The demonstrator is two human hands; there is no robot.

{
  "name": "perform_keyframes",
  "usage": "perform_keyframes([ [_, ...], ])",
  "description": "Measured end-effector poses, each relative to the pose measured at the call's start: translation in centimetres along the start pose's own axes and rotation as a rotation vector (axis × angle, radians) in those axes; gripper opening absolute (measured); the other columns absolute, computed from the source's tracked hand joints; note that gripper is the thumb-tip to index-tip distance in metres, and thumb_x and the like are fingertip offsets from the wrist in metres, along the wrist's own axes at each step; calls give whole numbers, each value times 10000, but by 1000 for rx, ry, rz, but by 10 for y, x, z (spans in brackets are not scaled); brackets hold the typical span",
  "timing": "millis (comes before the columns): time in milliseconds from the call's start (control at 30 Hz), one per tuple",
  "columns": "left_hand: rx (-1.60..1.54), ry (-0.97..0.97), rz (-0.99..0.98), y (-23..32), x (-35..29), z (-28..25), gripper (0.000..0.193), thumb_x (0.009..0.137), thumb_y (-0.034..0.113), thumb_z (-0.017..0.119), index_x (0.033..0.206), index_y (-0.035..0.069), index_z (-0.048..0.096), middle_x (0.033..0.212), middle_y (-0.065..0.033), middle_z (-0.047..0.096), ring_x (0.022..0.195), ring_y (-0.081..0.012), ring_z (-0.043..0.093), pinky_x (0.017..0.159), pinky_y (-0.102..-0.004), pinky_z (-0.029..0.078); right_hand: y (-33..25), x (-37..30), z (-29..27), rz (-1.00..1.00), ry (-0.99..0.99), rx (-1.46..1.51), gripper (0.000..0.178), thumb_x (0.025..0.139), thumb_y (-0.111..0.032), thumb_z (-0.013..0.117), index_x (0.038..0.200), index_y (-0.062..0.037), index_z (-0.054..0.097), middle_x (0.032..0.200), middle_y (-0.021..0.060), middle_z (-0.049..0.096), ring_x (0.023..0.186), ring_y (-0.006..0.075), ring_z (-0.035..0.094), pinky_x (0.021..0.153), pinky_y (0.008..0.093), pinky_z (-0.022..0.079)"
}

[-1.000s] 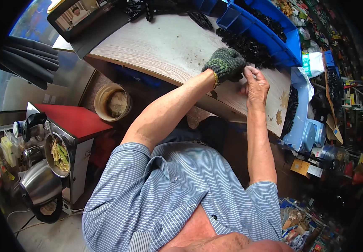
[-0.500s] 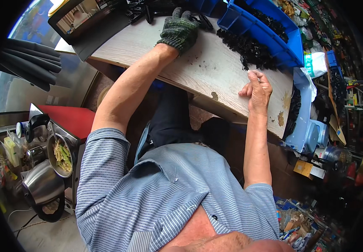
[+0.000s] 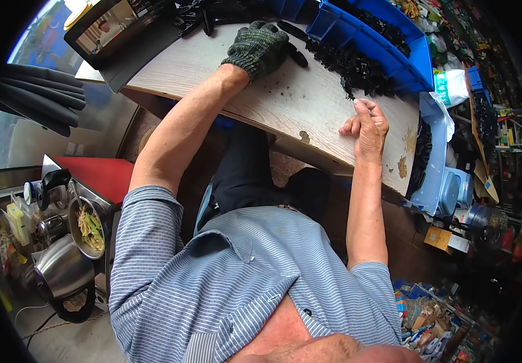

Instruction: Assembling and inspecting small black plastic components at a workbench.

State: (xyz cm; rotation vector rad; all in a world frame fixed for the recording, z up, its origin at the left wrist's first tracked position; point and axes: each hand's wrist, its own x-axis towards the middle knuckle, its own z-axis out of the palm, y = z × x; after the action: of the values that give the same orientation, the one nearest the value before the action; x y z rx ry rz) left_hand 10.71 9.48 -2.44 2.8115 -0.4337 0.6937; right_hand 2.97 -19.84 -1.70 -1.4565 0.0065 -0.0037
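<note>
Head | black piece (image 3: 298, 56): elongated, rounded end | touching gloved left hand (image 3: 257, 49)

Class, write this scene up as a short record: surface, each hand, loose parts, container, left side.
Surface: pale table, worn in patches
Left hand: gloved, next to a black piece; grip unclear
Right hand: bare, fingers curled, near the pile; grip unclear
Loose parts: black pile on the table
Container: blue bin behind the pile, black parts inside
Left side: metal kettle
</note>
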Motion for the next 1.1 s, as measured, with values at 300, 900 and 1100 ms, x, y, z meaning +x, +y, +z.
perform_keyframes([
  [300, -64, -9, 185, 26, -5, 2, 380, 860, 309, 687, 1214, 173, 662, 1163, -106, 672, 1181, -364, 571, 955, -481, 495, 0, -2, 0, -3, 17, 26, 265, 861, -240, 766, 976, -37, 640, 472, -23, 447, 403, 110, 507, 444, 295, 520],
  [900, -1444, -294, -437, 118, -42, -21, 287, 931, 147, 669, 1190, 24, 650, 1019, -91, 719, 852, -137, 696, 696, -287, 586, -1, -5, -13, -66, -50, 106, 195, 894, -236, 721, 992, -76, 668, 501, 8, 442, 497, 171, 541, 523, 412, 582],
  [1100, -1642, -384, -402, 134, -41, -20, 328, 930, 181, 678, 1211, 15, 637, 1002, -89, 715, 843, -147, 704, 673, -274, 589, -5, -10, -10, -9, -49, 139, 184, 844, -157, 789, 972, -62, 698, 519, -18, 445, 484, 120, 532, 518, 347, 575],
])
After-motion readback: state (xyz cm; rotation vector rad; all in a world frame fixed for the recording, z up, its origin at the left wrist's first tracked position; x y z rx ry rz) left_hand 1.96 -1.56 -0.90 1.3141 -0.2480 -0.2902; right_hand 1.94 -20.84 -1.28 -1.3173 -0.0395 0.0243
